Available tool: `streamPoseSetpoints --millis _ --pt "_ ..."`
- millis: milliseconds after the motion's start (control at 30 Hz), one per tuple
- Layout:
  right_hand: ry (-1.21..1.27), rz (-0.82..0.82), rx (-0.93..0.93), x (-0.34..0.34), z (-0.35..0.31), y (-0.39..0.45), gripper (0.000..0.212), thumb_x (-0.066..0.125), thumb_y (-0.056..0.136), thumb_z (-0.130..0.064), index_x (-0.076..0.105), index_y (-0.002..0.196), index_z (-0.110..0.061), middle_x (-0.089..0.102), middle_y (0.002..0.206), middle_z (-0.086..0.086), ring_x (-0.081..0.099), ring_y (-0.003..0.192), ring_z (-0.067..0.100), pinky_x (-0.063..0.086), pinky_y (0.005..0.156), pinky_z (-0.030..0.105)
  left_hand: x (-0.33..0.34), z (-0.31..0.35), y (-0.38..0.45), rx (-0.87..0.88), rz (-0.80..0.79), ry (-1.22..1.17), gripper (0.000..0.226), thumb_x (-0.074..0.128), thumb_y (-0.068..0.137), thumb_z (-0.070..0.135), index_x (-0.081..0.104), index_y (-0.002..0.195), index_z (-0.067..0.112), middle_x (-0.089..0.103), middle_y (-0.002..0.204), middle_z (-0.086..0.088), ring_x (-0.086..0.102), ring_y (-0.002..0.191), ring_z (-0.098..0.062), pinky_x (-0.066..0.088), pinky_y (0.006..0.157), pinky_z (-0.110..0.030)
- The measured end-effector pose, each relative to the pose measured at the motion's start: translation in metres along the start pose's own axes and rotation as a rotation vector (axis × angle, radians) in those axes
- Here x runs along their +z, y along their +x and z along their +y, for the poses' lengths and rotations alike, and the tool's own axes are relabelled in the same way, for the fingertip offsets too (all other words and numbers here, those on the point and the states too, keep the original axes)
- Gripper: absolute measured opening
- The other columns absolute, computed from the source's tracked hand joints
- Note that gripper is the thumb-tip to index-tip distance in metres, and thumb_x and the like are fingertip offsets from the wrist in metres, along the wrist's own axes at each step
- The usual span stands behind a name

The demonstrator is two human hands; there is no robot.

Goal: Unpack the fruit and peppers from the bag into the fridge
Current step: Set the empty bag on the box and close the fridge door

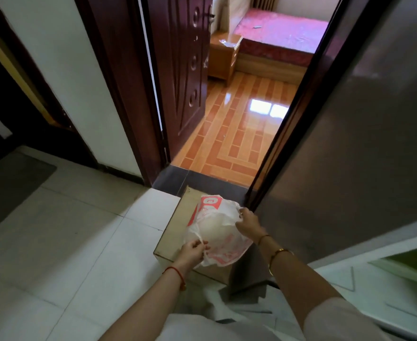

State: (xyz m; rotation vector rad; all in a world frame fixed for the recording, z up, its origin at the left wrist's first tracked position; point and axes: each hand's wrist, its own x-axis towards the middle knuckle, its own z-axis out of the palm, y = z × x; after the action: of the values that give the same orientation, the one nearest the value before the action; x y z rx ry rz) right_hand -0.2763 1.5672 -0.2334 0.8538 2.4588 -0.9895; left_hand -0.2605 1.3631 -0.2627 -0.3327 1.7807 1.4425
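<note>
A white plastic bag [217,232] with red print sits on top of a cardboard box [175,232] on the pale tiled floor [67,230], just in front of a doorway and close beside the tall grey fridge [350,143] on the right. The bag bulges over something round and pale inside; what it holds cannot be made out through the plastic. The left hand [192,251] is at the near edge of the bag, its fingers curled and pinching a twisted strip of the plastic, apparently a handle. The right hand [248,221] is at the far right side of the bag, fingers bent and gripping the gathered plastic there, so the bag is held between the two hands at opposite sides. A red string bracelet [177,274] circles the left wrist, and thin gold-coloured bangles [277,253] sit on the right forearm; pale sleeves show at the bottom of the view. The fridge shows only a flat grey face, and its door appears closed. Beyond the box, a dark threshold leads into a room with a glossy orange patterned floor [237,134], where a dark red wooden door [185,70] stands open against the left. Farther in are a small wooden nightstand [223,57] and a bed [283,35] with a red cover. A dark mat [13,183] lies on the tiles at the left.
</note>
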Motion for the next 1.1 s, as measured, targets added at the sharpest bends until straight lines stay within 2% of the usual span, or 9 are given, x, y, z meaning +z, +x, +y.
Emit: streamPoseSetpoints --millis 100,233,400,500,567,667,900,1033,1100 --pt "0.007 0.016 0.028 0.004 0.002 0.003 0.055 0.055 0.089 -0.011 0.042 0.143 -0.009 0.044 0.143 0.013 0.047 0.128 0.033 0.043 0.107 0.043 -0.005 0.002 0.010 0.006 -0.024 0.072 0.028 0.050 0.097 0.010 0.059 0.120 -0.001 0.066 0.111 -0.016 0.061 0.085 -0.018 0.047 0.063 -0.021" --pt "0.066 0.110 0.014 0.003 -0.002 -0.002 0.050 0.057 0.092 -0.017 0.046 0.140 -0.009 0.048 0.138 0.009 0.052 0.123 0.030 0.048 0.103 0.041 -0.015 0.018 0.012 0.100 -0.021 0.303 0.035 0.059 0.094 0.025 0.060 0.126 0.010 0.066 0.118 -0.009 0.063 0.107 -0.023 0.052 0.087 -0.033" --pt "0.131 0.219 -0.090 0.018 0.043 0.013 0.046 0.059 0.085 -0.053 0.056 0.124 -0.028 0.058 0.123 -0.006 0.062 0.110 0.017 0.057 0.092 0.039 -0.035 0.045 -0.001 0.317 0.032 0.581 0.033 0.052 0.097 0.029 0.060 0.124 0.012 0.066 0.117 -0.007 0.064 0.100 -0.021 0.050 0.073 -0.024" --pt "0.106 0.326 -0.188 -0.001 0.016 -0.046 0.043 0.056 0.088 -0.058 0.058 0.121 -0.031 0.060 0.119 -0.013 0.060 0.104 0.004 0.056 0.090 0.030 -0.051 0.060 -0.011 0.473 0.050 0.674 0.034 0.055 0.096 0.036 0.060 0.122 0.016 0.068 0.114 -0.003 0.066 0.094 -0.017 0.055 0.070 -0.025" --pt "0.126 0.378 -0.224 -0.011 -0.001 -0.083 0.037 0.057 0.089 -0.056 0.060 0.116 -0.031 0.062 0.114 -0.017 0.060 0.100 -0.003 0.052 0.089 0.020 -0.060 0.070 -0.018 0.589 0.071 0.730 0.032 0.057 0.095 0.036 0.059 0.122 0.019 0.066 0.115 -0.001 0.063 0.094 -0.013 0.051 0.070 -0.022" --pt "0.152 0.430 -0.231 -0.019 -0.016 -0.129 0.047 0.048 0.087 -0.061 0.060 0.120 -0.029 0.065 0.115 -0.011 0.060 0.107 0.003 0.051 0.097 0.031 -0.068 0.085 -0.031 0.728 0.089 0.779 0.034 0.058 0.094 0.034 0.057 0.125 0.019 0.063 0.118 -0.001 0.056 0.096 -0.010 0.041 0.070 -0.017" --pt "0.103 0.617 -0.144 -0.003 0.000 -0.218 0.041 0.065 0.092 -0.021 0.056 0.130 -0.010 0.058 0.132 0.010 0.053 0.123 0.026 0.042 0.105 0.037 -0.073 0.094 -0.072 0.961 -0.038 0.776 0.037 0.061 0.093 0.020 0.056 0.129 0.014 0.061 0.126 -0.005 0.056 0.116 -0.022 0.043 0.095 -0.030" --pt "0.152 0.677 -0.052 0.012 0.027 -0.261 0.045 0.065 0.092 -0.024 0.051 0.133 -0.014 0.056 0.133 0.007 0.049 0.126 0.023 0.034 0.103 0.024 -0.061 0.083 -0.096 1.041 -0.129 0.847 0.038 0.059 0.093 0.022 0.055 0.131 0.017 0.060 0.128 -0.005 0.057 0.115 -0.025 0.047 0.097 -0.040" --pt "0.181 0.704 -0.003 0.018 0.040 -0.283 0.048 0.063 0.093 -0.026 0.048 0.138 -0.016 0.053 0.138 0.005 0.045 0.130 0.021 0.034 0.107 0.027 -0.051 0.078 -0.110 1.083 -0.171 0.885 0.038 0.060 0.093 0.022 0.055 0.131 0.018 0.059 0.129 -0.006 0.057 0.113 -0.026 0.047 0.095 -0.041"
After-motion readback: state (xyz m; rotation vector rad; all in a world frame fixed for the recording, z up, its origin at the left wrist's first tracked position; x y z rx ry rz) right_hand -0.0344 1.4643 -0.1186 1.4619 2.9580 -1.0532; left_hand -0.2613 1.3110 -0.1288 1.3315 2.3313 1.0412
